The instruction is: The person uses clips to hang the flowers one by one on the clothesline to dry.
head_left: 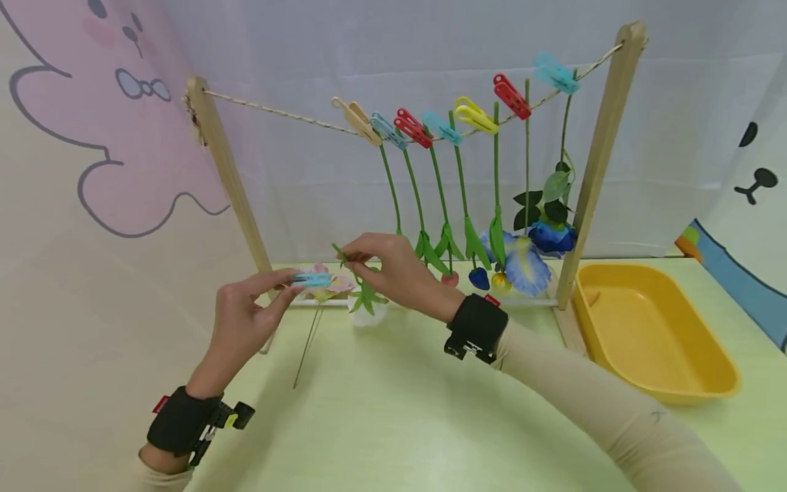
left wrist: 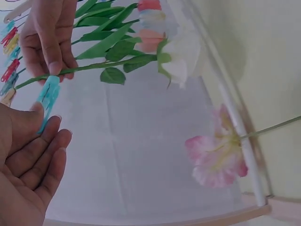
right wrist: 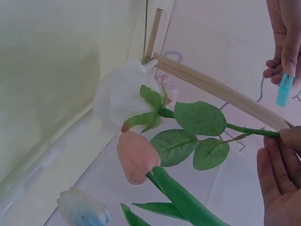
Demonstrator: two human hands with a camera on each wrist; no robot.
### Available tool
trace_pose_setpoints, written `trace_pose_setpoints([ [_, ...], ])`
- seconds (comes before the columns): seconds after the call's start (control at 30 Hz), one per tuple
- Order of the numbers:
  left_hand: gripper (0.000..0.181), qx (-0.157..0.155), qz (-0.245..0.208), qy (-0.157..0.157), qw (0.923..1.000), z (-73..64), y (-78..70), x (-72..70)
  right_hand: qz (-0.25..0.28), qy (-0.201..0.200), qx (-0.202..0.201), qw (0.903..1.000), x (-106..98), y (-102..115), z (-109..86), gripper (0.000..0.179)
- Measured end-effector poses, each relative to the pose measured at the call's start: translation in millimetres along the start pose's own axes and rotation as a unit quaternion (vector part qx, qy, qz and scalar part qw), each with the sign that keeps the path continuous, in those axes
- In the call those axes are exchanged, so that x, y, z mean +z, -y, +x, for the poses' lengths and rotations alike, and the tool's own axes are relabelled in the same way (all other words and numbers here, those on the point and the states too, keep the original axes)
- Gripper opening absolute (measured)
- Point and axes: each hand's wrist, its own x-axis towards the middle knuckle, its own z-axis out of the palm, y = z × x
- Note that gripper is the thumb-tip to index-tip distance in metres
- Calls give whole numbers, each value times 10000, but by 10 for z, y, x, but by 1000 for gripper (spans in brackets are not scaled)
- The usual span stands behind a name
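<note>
My left hand [head_left: 246, 314] pinches a light blue clothespin [head_left: 315, 279] between thumb and fingers, left of the hanging flowers. In the left wrist view the clothespin [left wrist: 49, 96] has its far end close to a green stem; whether they touch I cannot tell. That stem belongs to a white rose [right wrist: 124, 96] with green leaves [right wrist: 200, 117], and my right hand [head_left: 399, 273] holds it near its end. The bloom hangs head-down below the right hand. A pink flower [left wrist: 217, 157] lies by the frame's white bottom bar, its thin stem [head_left: 305, 348] toward me.
A rope [head_left: 283, 116] spans two wooden posts [head_left: 230, 178]. Several coloured clothespins [head_left: 413, 128] on it hold flowers upside down, including tulips and a blue iris [head_left: 527, 265]. A yellow tub [head_left: 652, 328], with a small object at its left wall, stands right of the frame.
</note>
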Motion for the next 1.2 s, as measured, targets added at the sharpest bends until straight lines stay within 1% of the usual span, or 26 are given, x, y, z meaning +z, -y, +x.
trace_pose_setpoints([
  [0.2, 24, 603, 90, -13, 9981, 520, -113, -82, 191, -482, 316, 9982, -143, -11, 138, 17],
  [0.27, 22, 758, 141, -64, 9970, 654, -135, -104, 212, -622, 424, 9969, -169, -2, 185, 17],
  [0.33, 21, 848, 214, -126, 9961, 775, -151, -133, 189, -731, 539, 9957, -192, 6, 227, 16],
  [0.5, 20, 925, 425, -185, 9946, 1048, -183, -214, 66, -920, 789, 9926, -250, 31, 307, 16],
  [0.6, 19, 969, 523, -188, 9937, 1225, -220, -262, 16, -1053, 865, 9907, -287, 52, 348, 18],
  [0.73, 18, 1055, 757, -227, 9913, 1461, -306, -335, -28, -1337, 855, 9873, -339, 76, 425, 20],
  [0.87, 18, 1113, 917, -259, 9892, 1650, -397, -404, -54, -1552, 848, 9842, -386, 106, 518, 21],
  [0.97, 18, 1150, 969, -190, 9884, 1770, -434, -437, -111, -1586, 949, 9827, -408, 128, 577, 21],
  [1.07, 18, 1185, 1066, -24, 9872, 1880, -450, -465, -130, -1626, 1064, 9808, -413, 140, 616, 21],
  [1.2, 19, 1089, 1221, 190, 9863, 2019, -482, -502, -177, -1805, 1050, 9778, -416, 150, 642, 20],
])
